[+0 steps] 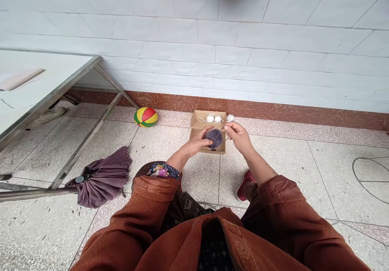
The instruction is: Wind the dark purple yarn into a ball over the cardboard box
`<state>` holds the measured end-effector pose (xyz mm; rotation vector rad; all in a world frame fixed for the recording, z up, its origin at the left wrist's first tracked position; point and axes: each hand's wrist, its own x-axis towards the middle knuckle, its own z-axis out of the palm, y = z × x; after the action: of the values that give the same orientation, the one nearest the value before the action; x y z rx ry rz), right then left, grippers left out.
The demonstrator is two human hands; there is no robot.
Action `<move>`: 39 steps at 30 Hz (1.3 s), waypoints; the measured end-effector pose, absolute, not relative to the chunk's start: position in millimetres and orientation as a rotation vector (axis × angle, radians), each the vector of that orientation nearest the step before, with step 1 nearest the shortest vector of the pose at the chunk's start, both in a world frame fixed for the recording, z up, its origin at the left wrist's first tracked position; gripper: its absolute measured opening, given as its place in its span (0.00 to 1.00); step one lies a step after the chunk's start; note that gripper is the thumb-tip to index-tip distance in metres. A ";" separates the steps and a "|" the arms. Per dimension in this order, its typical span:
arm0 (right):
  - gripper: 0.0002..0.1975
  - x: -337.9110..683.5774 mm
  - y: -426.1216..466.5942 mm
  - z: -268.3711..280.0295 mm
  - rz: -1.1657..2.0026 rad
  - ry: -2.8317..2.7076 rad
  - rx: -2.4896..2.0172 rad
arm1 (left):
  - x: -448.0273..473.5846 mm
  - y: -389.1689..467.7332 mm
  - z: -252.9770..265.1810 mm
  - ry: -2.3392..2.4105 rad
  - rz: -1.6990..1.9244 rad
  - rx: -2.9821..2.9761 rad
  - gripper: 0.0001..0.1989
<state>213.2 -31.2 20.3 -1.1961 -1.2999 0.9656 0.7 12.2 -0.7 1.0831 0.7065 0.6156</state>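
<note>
A ball of dark purple-grey yarn [215, 138] is held up in front of me, over an open cardboard box [209, 151] on the floor. My left hand [197, 141] grips it from the left side, thumb in front. My right hand [238, 135], just to the right of the ball, pinches a strand of the same yarn between thumb and fingertips. White balls of yarn [214, 118] with loose ends sit at the box's far part. One more white ball [230, 118] rests beside it on the right, partly behind my right hand.
A colourful ball [146, 117] lies near the wall's base. Left of me are a folded purple umbrella [105, 178] and a metal-framed table [54, 66]. A wire ring [354, 169] is on the floor at right. The tiled wall [212, 36] stands ahead.
</note>
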 end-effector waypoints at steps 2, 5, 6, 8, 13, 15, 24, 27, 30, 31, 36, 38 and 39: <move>0.20 214.2 -25.1 9.9 0.929 -1.234 -1.280 | -0.4 9.2 1.6 0.587 0.550 1.006 0.38; 0.20 210.3 -21.4 -6.4 0.926 -1.232 -1.387 | -1.3 7.4 2.8 0.460 0.528 0.912 0.36; 0.19 207.9 -21.6 -11.0 0.936 -1.250 -1.408 | -1.3 7.5 2.5 0.435 0.536 0.892 0.35; 0.17 202.7 -22.9 -18.1 0.947 -1.304 -1.433 | -1.1 8.2 1.4 0.405 0.558 0.864 0.33; 0.12 194.7 -24.5 -24.1 0.829 -1.475 -1.474 | -0.4 9.9 3.8 0.461 0.708 0.822 0.29; 0.12 193.9 -24.3 -24.9 0.757 -1.532 -1.494 | -0.4 10.9 6.3 0.508 0.776 0.814 0.29; 0.10 181.7 -42.8 -12.0 0.835 -1.969 -1.193 | -0.7 20.4 -1.3 0.808 0.909 0.796 0.23; 0.12 184.7 -48.7 7.3 0.875 -1.932 -1.080 | -1.3 19.0 -2.9 0.900 0.896 0.903 0.24; 0.13 194.4 -47.2 21.5 0.851 -1.758 -1.135 | -1.4 13.5 -1.7 0.920 0.766 1.034 0.27; 0.13 198.3 -44.9 23.2 0.832 -1.681 -1.166 | -1.2 11.3 -0.9 0.895 0.706 1.057 0.27; 0.14 211.5 -29.2 8.9 0.759 -1.363 -1.319 | 0.4 3.5 2.8 0.625 0.545 0.971 0.33; 0.15 210.9 -25.5 -1.9 0.789 -1.339 -1.378 | 1.1 3.1 2.7 0.529 0.531 0.910 0.36; 0.15 209.2 -24.8 -7.2 0.811 -1.343 -1.403 | 1.3 3.5 2.2 0.492 0.523 0.884 0.37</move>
<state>209.2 -24.8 -7.2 -1.4033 -1.3433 0.8105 1.3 3.5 2.2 0.8838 0.4920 0.5233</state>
